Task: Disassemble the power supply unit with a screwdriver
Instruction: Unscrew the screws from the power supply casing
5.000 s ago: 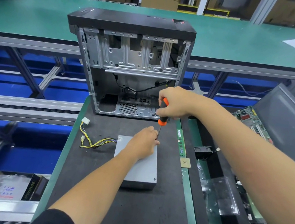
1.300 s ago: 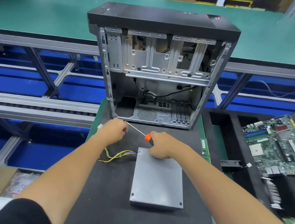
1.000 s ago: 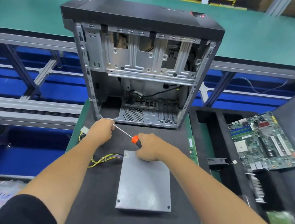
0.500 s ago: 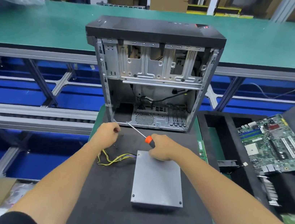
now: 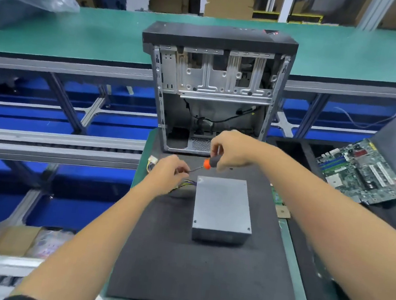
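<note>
We grip the orange-and-black-handled screwdriver [image 5: 207, 163] in our right hand [image 5: 233, 151], fingers wrapped round the handle, while the fingers of our left hand [image 5: 168, 172] curl in at the tip of its thin shaft, seemingly pinching the tip or a small screw there; the blur keeps us from telling which. The likeliest slip, as we judge it, is a tiny fastener dropping from those fingertips onto the dark grey foam work mat [image 5: 175, 268] and rolling off, because both hands hover above the mat with nothing under them to catch it. A second risk is the tip sliding out of a screw head and scratching the lid if we come down at a slant, since the shaft now lies tilted, not upright.

The plain grey sheet-metal power supply box [image 5: 222, 206] lies flat on the mat, its lid uppermost, just below and beside our hands and apart from them. Small screw points show at three of its corners; whether screws sit in them we cannot tell. Yellow and black wires [image 5: 187, 183] leave its far left corner, partly under our left hand, so they could snag. Behind it stands the open, emptied silver-and-black computer case [image 5: 216, 86].
</note>
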The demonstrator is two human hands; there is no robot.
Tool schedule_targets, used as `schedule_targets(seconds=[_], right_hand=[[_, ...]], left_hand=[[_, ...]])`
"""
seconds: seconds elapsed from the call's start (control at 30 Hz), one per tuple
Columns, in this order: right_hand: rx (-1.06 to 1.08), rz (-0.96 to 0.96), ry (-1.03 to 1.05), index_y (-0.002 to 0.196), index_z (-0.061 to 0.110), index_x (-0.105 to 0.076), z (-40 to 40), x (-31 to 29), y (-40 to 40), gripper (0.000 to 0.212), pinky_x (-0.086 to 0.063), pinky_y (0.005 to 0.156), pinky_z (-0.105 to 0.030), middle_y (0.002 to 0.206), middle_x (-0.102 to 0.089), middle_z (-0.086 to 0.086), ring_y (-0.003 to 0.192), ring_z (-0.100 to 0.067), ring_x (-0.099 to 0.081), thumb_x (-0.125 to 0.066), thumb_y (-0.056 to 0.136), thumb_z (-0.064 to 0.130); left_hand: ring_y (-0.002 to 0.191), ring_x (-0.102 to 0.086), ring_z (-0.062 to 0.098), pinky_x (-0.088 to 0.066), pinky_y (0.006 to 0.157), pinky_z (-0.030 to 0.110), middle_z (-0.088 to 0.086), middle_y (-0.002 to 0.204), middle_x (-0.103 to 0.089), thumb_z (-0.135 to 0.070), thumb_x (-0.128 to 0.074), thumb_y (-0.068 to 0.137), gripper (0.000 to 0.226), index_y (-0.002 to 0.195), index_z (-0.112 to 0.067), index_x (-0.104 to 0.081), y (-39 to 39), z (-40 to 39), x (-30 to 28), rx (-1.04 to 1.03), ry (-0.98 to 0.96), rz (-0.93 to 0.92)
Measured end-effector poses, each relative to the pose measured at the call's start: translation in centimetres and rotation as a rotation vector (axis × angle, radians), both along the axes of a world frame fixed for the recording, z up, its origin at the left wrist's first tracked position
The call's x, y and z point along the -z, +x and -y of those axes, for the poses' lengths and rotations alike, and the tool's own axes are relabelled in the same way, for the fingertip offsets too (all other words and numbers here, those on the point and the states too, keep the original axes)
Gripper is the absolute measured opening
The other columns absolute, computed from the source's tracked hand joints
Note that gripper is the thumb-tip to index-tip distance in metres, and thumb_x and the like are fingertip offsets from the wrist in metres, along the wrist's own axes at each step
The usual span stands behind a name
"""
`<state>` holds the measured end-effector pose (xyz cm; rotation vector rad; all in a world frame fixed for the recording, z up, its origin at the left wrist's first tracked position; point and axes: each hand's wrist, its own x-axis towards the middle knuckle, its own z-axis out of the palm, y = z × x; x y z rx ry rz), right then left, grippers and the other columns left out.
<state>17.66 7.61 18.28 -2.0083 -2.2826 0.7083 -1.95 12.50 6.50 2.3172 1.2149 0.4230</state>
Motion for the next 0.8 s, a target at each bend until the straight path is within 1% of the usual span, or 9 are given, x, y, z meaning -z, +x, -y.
schedule_targets(seconds=[0.07,0.13,0.2,0.3,0.4,0.47,0.57,0.67,0.8], right_hand=[[-0.02,-0.085,-0.003,0.083,0.018,-0.065,1.0,-1.3,0.0,0.019,-0.048,0.056,-0.025,0.074,-0.067,0.005,0.059,-0.014,-0.067,-0.079,0.071,0.016],[-0.019,-0.193,0.072,0.083,0.018,-0.064,1.9,-2.5,-0.4,0.023,-0.047,0.051,-0.021,0.063,-0.064,0.009,0.055,-0.01,-0.067,-0.082,0.069,0.02],[-0.019,-0.265,0.159,0.083,0.015,-0.064,2.8,-3.1,-1.0,0.024,-0.05,0.051,-0.023,0.062,-0.067,0.003,0.056,-0.01,-0.066,-0.081,0.068,0.023],[-0.091,-0.159,0.213,0.08,0.012,-0.061,4.3,-2.3,-2.6,0.025,-0.047,0.052,-0.026,0.066,-0.063,0.002,0.062,-0.014,-0.059,-0.077,0.069,0.026],[-0.13,-0.15,0.211,0.077,0.01,-0.054,5.2,-1.2,-3.8,0.025,-0.041,0.048,-0.025,0.065,-0.056,0.001,0.06,-0.019,-0.053,-0.074,0.071,0.025],[-0.12,-0.152,0.228,0.078,0.01,-0.053,5.3,-0.9,-4.0,0.026,-0.038,0.047,-0.025,0.065,-0.054,0.0,0.059,-0.019,-0.051,-0.074,0.071,0.024],[-0.12,-0.162,0.224,0.081,0.007,-0.055,5.3,-1.0,-4.1,0.027,-0.041,0.05,-0.026,0.068,-0.058,-0.005,0.059,-0.019,-0.051,-0.074,0.07,0.024],[-0.12,-0.16,0.216,0.086,0.002,-0.059,5.4,-0.9,-4.1,0.031,-0.045,0.052,-0.028,0.079,-0.066,-0.016,0.058,-0.019,-0.05,-0.073,0.071,0.024],[-0.112,-0.155,0.223,0.087,0.001,-0.06,5.4,-1.1,-4.4,0.031,-0.044,0.053,-0.028,0.08,-0.066,-0.017,0.059,-0.019,-0.05,-0.073,0.07,0.023]], left_hand=[[0.078,-0.051,0.014,-0.039,0.073,0.026,-0.005,0.082,-0.055,-0.017,-0.066,0.086,0.01,0.093,-0.013,-0.073,-0.1,2.3,0.3,-0.022,-0.041,0.08],[0.077,-0.055,0.013,-0.041,0.073,0.023,-0.005,0.083,-0.062,-0.016,-0.068,0.085,0.009,0.091,-0.012,-0.074,0.1,4.8,0.8,-0.049,-0.103,0.165],[0.077,-0.06,0.015,-0.046,0.074,0.024,-0.003,0.085,-0.068,-0.015,-0.067,0.086,0.007,0.087,-0.011,-0.073,0.7,7.1,1.3,-0.056,-0.177,0.229],[0.079,-0.064,0.017,-0.049,0.073,0.024,-0.002,0.085,-0.068,-0.008,-0.065,0.086,0.012,0.075,-0.014,-0.068,1.2,9.6,2.2,-0.043,-0.23,0.254],[0.082,-0.061,0.009,-0.041,0.073,0.01,-0.008,0.088,-0.064,-0.006,-0.063,0.086,0.024,0.07,-0.023,-0.056,1.0,10.8,2.8,-0.05,-0.187,0.175],[0.082,-0.058,0.008,-0.037,0.072,0.008,-0.008,0.09,-0.064,-0.005,-0.062,0.086,0.024,0.071,-0.022,-0.055,0.8,11.0,2.9,-0.062,-0.165,0.152],[0.079,-0.057,0.008,-0.041,0.074,0.015,-0.006,0.091,-0.064,-0.006,-0.063,0.085,0.019,0.074,-0.02,-0.058,0.6,10.9,2.9,-0.069,-0.192,0.137],[0.083,-0.059,0.012,-0.048,0.079,0.026,-0.004,0.09,-0.064,-0.007,-0.064,0.082,0.026,0.069,-0.028,-0.058,0.4,11.0,2.9,-0.076,-0.207,0.137],[0.085,-0.059,0.015,-0.049,0.081,0.031,-0.002,0.091,-0.062,-0.008,-0.062,0.084,0.029,0.067,-0.029,-0.055,0.3,11.0,2.9,-0.067,-0.18,0.105]])
